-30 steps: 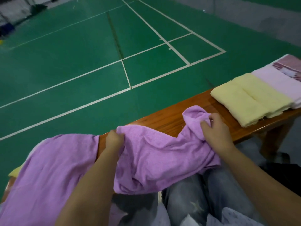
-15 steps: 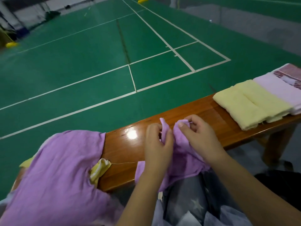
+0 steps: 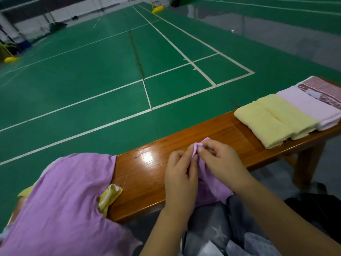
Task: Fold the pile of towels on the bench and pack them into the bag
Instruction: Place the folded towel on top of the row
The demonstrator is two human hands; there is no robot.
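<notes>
Here I am looking down at the wooden tabletop (image 3: 147,174), and I am taking it as my landmark for everything else. Over its near edge, about midway along, the left hand (image 3: 180,174) and the right hand (image 3: 219,161) are meeting — each one is pinching the same bunched corner of a purple towel (image 3: 208,183) between thumb and fingertips, with the other fingers curled in. The pinched corner is standing up just above the wood, and the rest of that towel is hanging down off the tabletop's near edge toward my lap.

At the tabletop's left end a larger purple cloth (image 3: 60,200) is lying crumpled and draping over the near edge — it is covering a yellow-and-white striped towel (image 3: 108,196), whose end is poking out from under it onto the wood.

Toward the tabletop's right end the folded towels are lying side by side and touching: two pale yellow towels (image 3: 271,122), then a pale pink towel (image 3: 310,109), then a reddish patterned towel (image 3: 324,91) at the far right. They are well apart from the hands.

Beyond the tabletop's far edge a green court floor (image 3: 92,71) with white lines is spreading out.
</notes>
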